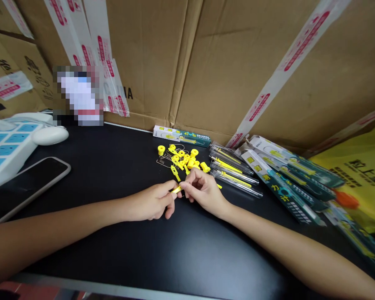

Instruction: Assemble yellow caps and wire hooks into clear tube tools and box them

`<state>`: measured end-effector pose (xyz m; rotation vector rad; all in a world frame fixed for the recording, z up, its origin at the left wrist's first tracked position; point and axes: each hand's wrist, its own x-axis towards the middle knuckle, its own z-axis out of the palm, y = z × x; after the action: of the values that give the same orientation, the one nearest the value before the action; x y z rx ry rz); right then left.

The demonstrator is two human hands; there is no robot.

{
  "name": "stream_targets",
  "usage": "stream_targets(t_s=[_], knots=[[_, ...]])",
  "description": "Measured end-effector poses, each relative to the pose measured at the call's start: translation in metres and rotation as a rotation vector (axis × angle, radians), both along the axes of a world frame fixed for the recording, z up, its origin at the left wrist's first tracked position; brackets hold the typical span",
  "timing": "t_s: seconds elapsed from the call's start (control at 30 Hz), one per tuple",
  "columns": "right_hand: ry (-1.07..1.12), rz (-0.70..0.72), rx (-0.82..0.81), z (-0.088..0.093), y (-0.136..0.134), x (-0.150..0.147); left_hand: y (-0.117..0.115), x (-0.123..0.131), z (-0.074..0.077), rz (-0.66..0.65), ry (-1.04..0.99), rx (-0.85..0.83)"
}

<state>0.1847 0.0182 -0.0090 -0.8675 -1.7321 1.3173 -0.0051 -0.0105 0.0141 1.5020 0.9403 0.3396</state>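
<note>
My left hand and my right hand meet over the black table. Both pinch one small yellow plastic piece between their fingertips, left fingers curled, right fingers closed on its other end. Just beyond them lies a heap of small yellow plastic parts with thin wire pieces. Clear plastic tubes holding yellow parts lie to the right of the heap.
Green-and-white product boxes are piled at the right, one more box behind the heap. A phone, a white power strip and a white mouse sit at left. Cardboard cartons wall the back. A yellow bag lies far right.
</note>
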Motion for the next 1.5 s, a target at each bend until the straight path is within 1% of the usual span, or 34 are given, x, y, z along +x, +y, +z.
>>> stream_targets(t_s=[0.1,0.17,0.3,0.4,0.5,0.6,0.7,0.8,0.93,1.13,1.3,1.5], knots=[[0.005,-0.022,0.052,0.0,0.002,0.001,0.0,0.0,-0.001,0.039,-0.032,-0.03],[-0.008,-0.02,0.076,0.0,0.004,0.001,-0.002,0.001,-0.001,0.082,-0.025,-0.021],[-0.053,0.039,0.062,0.003,0.005,0.002,-0.005,0.001,-0.002,0.14,-0.006,0.079],[-0.102,0.061,0.09,0.005,0.004,0.004,-0.005,0.0,-0.003,0.162,0.001,0.127],[-0.129,0.038,0.115,0.005,0.004,0.005,-0.004,-0.002,-0.002,0.157,0.039,0.234],[-0.142,0.021,0.125,0.004,0.003,0.005,-0.004,-0.003,0.003,0.121,0.109,0.36],[-0.133,0.007,0.143,0.004,0.002,0.005,-0.007,-0.003,0.008,0.098,0.188,0.4],[-0.115,-0.018,0.136,0.003,0.002,0.005,-0.009,-0.002,0.011,0.091,0.215,0.398],[-0.151,-0.033,0.17,0.003,0.002,0.004,-0.008,-0.001,0.007,0.084,0.167,0.366],[-0.171,-0.052,0.196,0.004,0.002,0.004,-0.005,-0.001,0.001,0.156,0.061,0.26],[-0.173,-0.035,0.197,0.004,0.0,0.004,-0.004,-0.001,0.002,0.143,0.101,0.303],[-0.225,-0.013,0.229,0.003,0.0,0.004,-0.003,-0.001,0.003,0.072,0.135,0.326]])
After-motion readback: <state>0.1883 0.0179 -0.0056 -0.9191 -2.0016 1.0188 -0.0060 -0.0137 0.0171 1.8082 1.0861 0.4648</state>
